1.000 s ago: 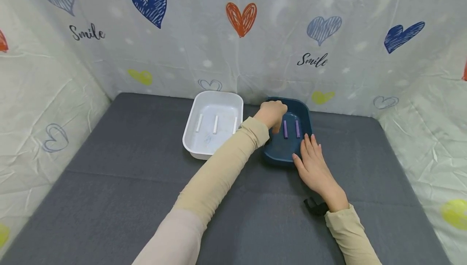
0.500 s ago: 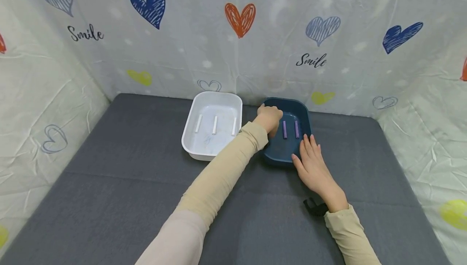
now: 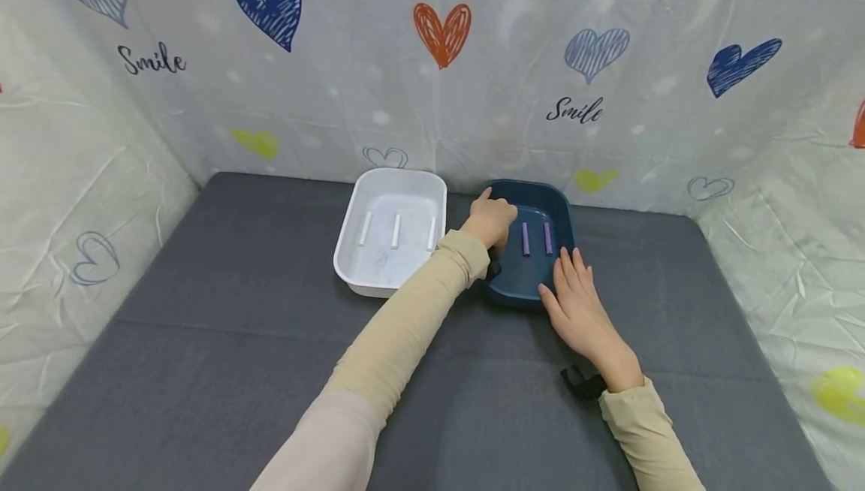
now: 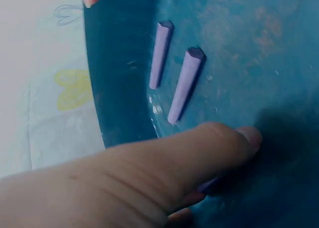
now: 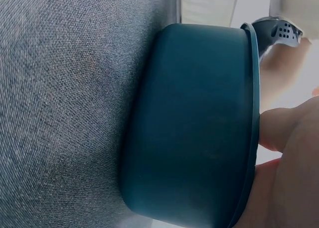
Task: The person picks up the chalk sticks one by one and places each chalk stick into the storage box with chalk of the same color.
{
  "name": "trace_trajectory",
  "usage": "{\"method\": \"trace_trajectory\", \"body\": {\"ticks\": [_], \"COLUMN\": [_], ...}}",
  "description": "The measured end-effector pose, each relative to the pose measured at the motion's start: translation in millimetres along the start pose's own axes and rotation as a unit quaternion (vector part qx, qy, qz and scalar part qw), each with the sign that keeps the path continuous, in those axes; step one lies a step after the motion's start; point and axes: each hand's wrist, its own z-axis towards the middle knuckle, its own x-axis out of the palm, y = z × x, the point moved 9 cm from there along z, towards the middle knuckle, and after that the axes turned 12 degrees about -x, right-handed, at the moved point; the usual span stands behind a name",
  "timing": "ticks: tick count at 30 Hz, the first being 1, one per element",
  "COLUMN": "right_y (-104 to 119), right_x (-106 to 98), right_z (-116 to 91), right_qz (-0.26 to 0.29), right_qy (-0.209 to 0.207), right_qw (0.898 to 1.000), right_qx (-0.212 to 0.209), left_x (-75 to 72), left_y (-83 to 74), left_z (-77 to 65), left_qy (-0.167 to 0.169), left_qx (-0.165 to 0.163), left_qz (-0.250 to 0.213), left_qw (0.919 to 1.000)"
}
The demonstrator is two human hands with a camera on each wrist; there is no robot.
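My left hand [image 3: 492,221] reaches into the left side of the dark blue basin [image 3: 520,290]. In the left wrist view a purple chalk stick [image 4: 207,186] shows only partly, between the thumb and curled fingers; the hand hides the rest. Beside it two more purple chalk sticks [image 3: 525,239] lie side by side on the basin floor. My right hand [image 3: 583,311] rests with straight fingers on the basin's near right rim, and the right wrist view shows it touching the rim [image 5: 255,88] from above. A white basin [image 3: 368,287] stands to the left.
Three white chalk sticks [image 3: 396,231] lie spaced apart in the white basin. Both basins stand on a dark grey tabletop [image 3: 257,326], near its back edge. Behind hangs a pale cloth [image 3: 351,63] printed with hearts.
My left hand has shifted a little leftward within the dark blue basin, away from the two purple chalk sticks. The right hand stays on the rim. The view has turned slightly.
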Motion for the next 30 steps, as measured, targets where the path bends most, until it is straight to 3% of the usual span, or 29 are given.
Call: {"method": "trace_trajectory", "body": {"ticks": [7, 23, 30], "right_y": [-0.7, -0.7, -0.6], "right_x": [-0.2, -1.0, -1.2], "right_z": [-0.8, 1.0, 0.7], "right_qz": [0.002, 0.009, 0.012], "right_qy": [0.003, 0.004, 0.005], "right_qw": [1.000, 1.000, 1.000], "right_qx": [0.005, 0.004, 0.004], "left_x": [2.8, 0.0, -9.4], "left_y": [0.4, 0.0, -0.2], "left_z": [0.7, -1.0, -3.6], "left_qy": [-0.002, 0.005, -0.004], "left_qx": [0.012, 0.006, 0.013], "left_qz": [-0.015, -0.027, -0.073], "left_qw": [0.9998, 0.9996, 0.9972]}}
